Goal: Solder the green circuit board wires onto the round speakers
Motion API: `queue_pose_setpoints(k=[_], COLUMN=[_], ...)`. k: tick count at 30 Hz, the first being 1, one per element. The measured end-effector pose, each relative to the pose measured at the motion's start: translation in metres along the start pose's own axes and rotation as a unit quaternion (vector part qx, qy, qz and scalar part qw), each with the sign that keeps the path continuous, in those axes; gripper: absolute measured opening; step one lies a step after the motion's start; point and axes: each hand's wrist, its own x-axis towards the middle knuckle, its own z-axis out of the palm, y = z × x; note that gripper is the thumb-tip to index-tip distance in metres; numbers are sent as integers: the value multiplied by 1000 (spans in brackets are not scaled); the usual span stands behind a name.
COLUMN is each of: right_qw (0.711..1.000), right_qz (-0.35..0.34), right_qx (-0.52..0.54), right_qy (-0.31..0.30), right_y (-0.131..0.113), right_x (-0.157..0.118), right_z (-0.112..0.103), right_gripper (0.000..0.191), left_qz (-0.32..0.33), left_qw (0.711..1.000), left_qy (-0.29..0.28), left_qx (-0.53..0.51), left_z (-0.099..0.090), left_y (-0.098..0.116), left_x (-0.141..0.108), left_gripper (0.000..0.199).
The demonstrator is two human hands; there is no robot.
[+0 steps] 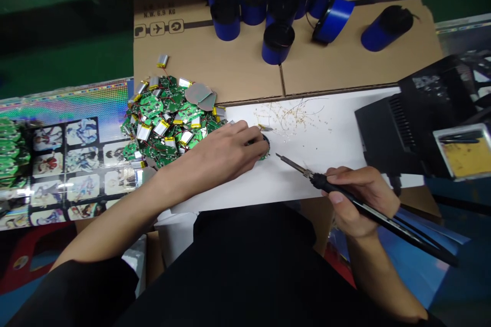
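My right hand (358, 196) grips a black soldering iron (345, 195) by its handle, and the bare metal tip points left. Just left of that tip, my left hand (240, 148) is closed on a small round circuit board (265, 152) over the white sheet (299, 184). Only the board's dark and green edge shows; the fingers cover most of it. A gap separates the iron's tip from the board. Beside my left wrist lies a heap of green circuit boards (153, 107) with small silver and yellow battery packs wired to them.
Several blue and black cylinders (278, 43) stand or lie on the cardboard (238, 66) at the back. Wire scraps and solder bits (295, 116) litter the white sheet. On the right are a black box (383, 133) and a tray with a yellow sponge (468, 156).
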Motion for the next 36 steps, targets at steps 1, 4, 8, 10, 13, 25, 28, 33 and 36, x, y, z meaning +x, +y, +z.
queue_pose_setpoints(k=[1, 4, 8, 10, 13, 25, 28, 33, 36], right_qw=[1000, 1000, 1000, 1000, 1000, 999, 997, 987, 988], right_qz=[1, 4, 1, 0, -6, -5, -30, -35, -26], right_qx=[1, 3, 2, 5, 7, -25, -48, -80, -32], right_qy=[3, 8, 10, 12, 19, 31, 58, 138, 147], right_y=[0, 0, 2, 3, 3, 4, 4, -1, -6], right_x=[0, -1, -2, -2, -1, -4, -2, 6, 9], right_z=[0, 0, 0, 0, 0, -1, 2, 14, 25], right_gripper=[14, 14, 14, 14, 15, 14, 19, 34, 28], left_qz=[-1, -3, -5, -8, -10, -15, -22, -31, -67], left_qw=[1000, 1000, 1000, 1000, 1000, 999, 997, 991, 987], left_qy=[0, 4, 7, 6, 8, 31, 49, 89, 101], left_qx=[2, 5, 2, 1, -3, -12, -54, -95, -102], left_z=[1, 3, 5, 6, 7, 13, 10, 9, 20], left_y=[0, 0, 0, 0, 1, 1, 0, -4, -2], left_x=[0, -1, -2, -2, -3, -5, -9, -17, -18], left_gripper=[15, 15, 15, 14, 15, 21, 22, 15, 22])
